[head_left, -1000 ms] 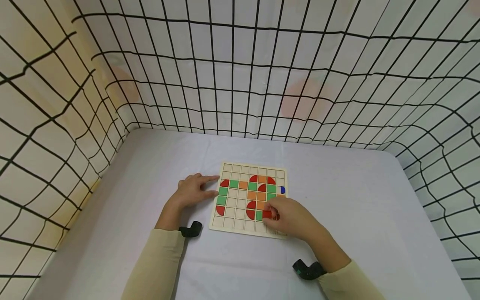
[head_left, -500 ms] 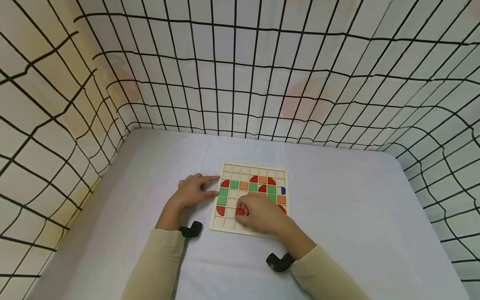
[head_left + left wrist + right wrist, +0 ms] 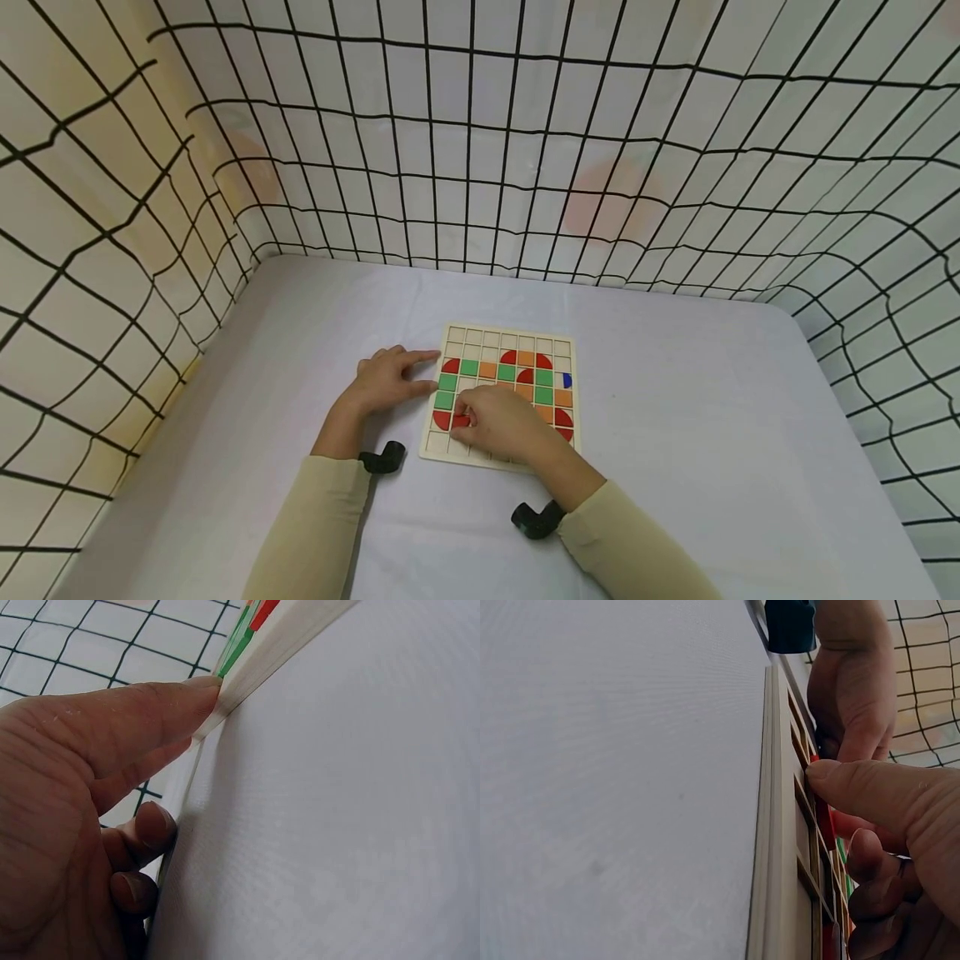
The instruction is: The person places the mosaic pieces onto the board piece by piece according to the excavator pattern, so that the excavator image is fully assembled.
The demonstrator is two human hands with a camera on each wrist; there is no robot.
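Observation:
A square wooden grid board (image 3: 444, 446) lies on the white surface, partly filled with green, orange and red tiles. My right hand (image 3: 504, 423) pinches a red tile (image 3: 461, 421) between thumb and index finger, low over the board's left part. It is right beside a red quarter-circle tile (image 3: 442, 420) in the leftmost column. In the right wrist view the red tile (image 3: 826, 822) stands close over the cells. My left hand (image 3: 382, 382) has index finger and thumb extended to the board's left edge; in the left wrist view the thumb tip touches the board's side (image 3: 251, 679).
A blue tile (image 3: 567, 381) sits near the board's right edge. Green squares (image 3: 445, 400) line the left column. Black wire mesh (image 3: 465, 142) stands behind and on both sides. A black wrist camera (image 3: 537, 521) sits on the right wrist, another (image 3: 383, 457) on the left.
My right hand has moved left across the board with the red tile, from its lower right to its lower left. The left hand and the board stay in place.

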